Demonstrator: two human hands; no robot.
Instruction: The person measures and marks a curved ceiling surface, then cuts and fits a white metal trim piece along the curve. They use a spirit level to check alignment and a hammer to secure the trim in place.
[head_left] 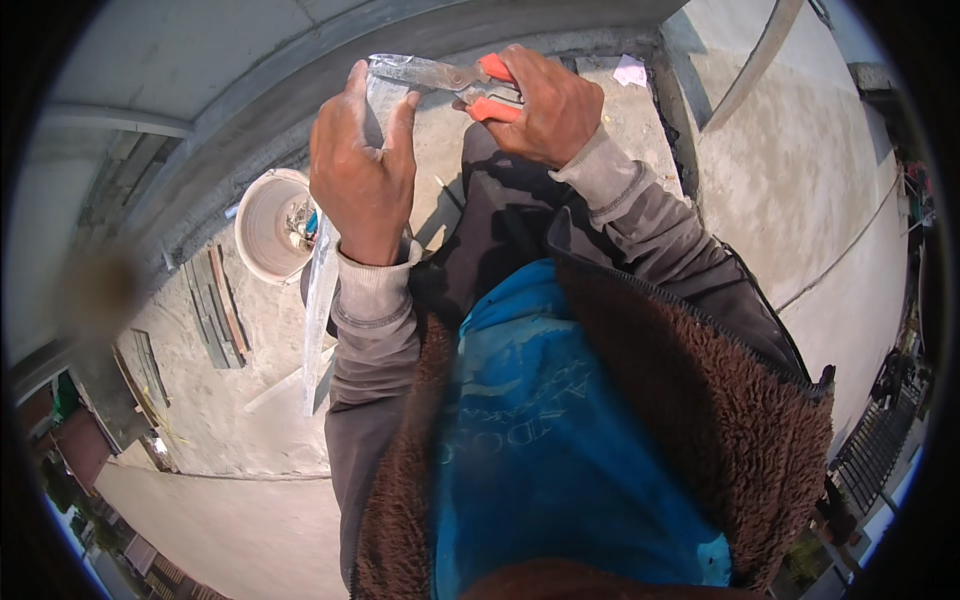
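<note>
My left hand [362, 175] is closed round a long, shiny metal strip [320, 320], thumb and forefinger raised near its far end. The strip runs behind my wrist and down past my left forearm. In my right hand [552, 105] I grip tin snips [495, 108] by their orange-red handles, which are spread apart. The snips' metal blades point left and meet the strip's far end, just beyond my left fingertips. Glare and overlap hide whether the blades are closed on the metal.
A whitish bucket [248, 235] with scraps and something blue inside stands left of my legs. Several flat grey and brown strips [208, 305] lie on the concrete floor beside it. A pink paper [630, 71] lies ahead right. Concrete walls [800, 160] rise ahead and right.
</note>
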